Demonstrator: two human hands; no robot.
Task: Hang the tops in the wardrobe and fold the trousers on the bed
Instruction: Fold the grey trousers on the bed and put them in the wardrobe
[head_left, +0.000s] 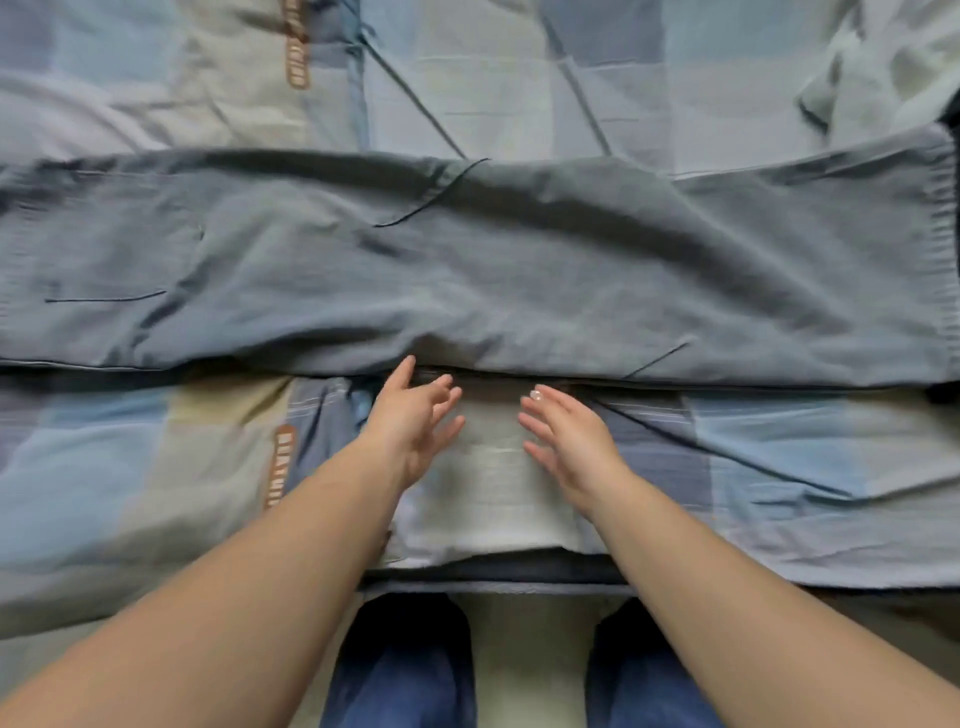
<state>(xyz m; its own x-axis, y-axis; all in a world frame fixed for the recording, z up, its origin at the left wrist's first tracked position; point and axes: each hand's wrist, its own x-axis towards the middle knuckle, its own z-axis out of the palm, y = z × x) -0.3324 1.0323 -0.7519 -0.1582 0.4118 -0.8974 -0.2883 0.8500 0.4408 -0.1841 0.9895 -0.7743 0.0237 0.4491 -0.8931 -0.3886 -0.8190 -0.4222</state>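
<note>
Trousers (467, 270) lie flat across the bed (156, 467), over its blue-and-beige patchwork cover. Left hand (415, 421) and right hand (566, 436) hover beside them, each grip spread, holding nothing.

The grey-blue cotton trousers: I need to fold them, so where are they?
The grey-blue cotton trousers lie flat across the blue patchwork bedcover, spanning the head view, just beyond both open hands.

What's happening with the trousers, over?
Left hand and right hand open, empty, near the trousers' edge. Trousers spread flat across the bed. Nothing in the way.
</note>
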